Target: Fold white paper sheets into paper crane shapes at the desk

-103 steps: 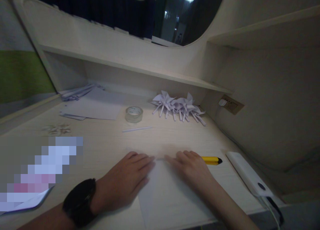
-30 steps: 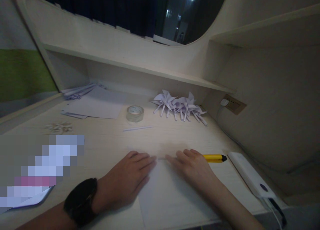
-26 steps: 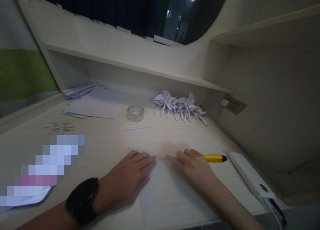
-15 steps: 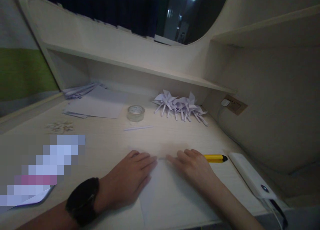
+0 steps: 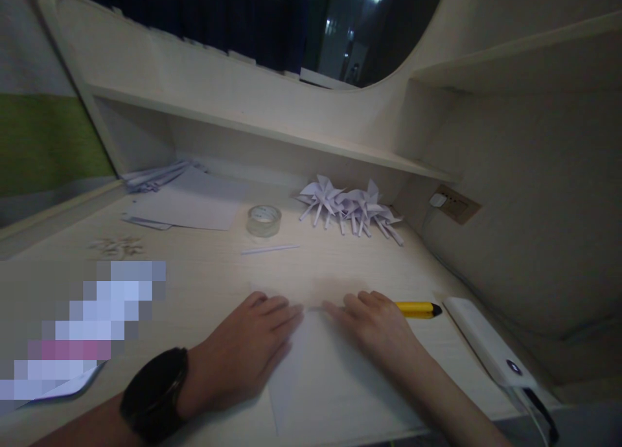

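A pale sheet of paper (image 5: pixel 284 398) lies on the desk under my left hand (image 5: pixel 255 343), with much of it covered. My left hand rests on it palm down, fingers stretched forward and close together. Opposite it, my right hand (image 5: pixel 372 317) is closed around a yellow utility knife (image 5: pixel 415 309) with a black end. The knife's handle sticks out to the right of the hand. A thin greyish blade shows between the two hands, near my left fingertips. A dark watch (image 5: pixel 154 392) is on my left wrist.
Behind the hands are a thin paper stick (image 5: pixel 271 249), a roll of clear tape (image 5: pixel 264 221) and several paper pinwheels (image 5: pixel 357 207). Stacked paper (image 5: pixel 194 201) and a small pile of bits (image 5: pixel 117 246) lie left. A white power strip (image 5: pixel 486 337) stands right; a blurred-out device lies front left.
My left hand and wrist have shifted very slightly left. My right hand and the knife stay almost where they were.
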A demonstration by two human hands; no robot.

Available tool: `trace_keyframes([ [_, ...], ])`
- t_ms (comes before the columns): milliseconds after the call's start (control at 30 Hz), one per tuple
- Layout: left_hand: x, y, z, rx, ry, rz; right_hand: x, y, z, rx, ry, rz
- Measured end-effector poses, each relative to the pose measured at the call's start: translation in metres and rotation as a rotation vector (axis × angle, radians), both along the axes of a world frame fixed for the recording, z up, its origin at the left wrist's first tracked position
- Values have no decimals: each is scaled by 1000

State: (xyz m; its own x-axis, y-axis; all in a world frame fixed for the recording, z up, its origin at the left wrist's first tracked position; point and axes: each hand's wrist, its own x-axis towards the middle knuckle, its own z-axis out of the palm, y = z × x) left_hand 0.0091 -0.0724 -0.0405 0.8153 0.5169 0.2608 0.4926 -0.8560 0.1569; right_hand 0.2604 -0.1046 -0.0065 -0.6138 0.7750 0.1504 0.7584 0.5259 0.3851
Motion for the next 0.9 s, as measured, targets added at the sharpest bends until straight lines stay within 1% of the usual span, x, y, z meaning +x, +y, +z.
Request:
trace_keyframes([
  [200,0,0,0,-3,5,1,1,0,-2,-12,-12,-11],
  [467,1,-3,6,-28,22,16,2,0,-1,-19,-11,-15],
  [633,0,-1,3,-20,44,23,1,0,-2,-13,-9,-13],
  [767,-2,1,0,-1,8,-9,2,1,-3,-1,0,-6],
  [900,-1,1,-3,19,-36,-15,2,2,-4,-4,-3,-4],
])
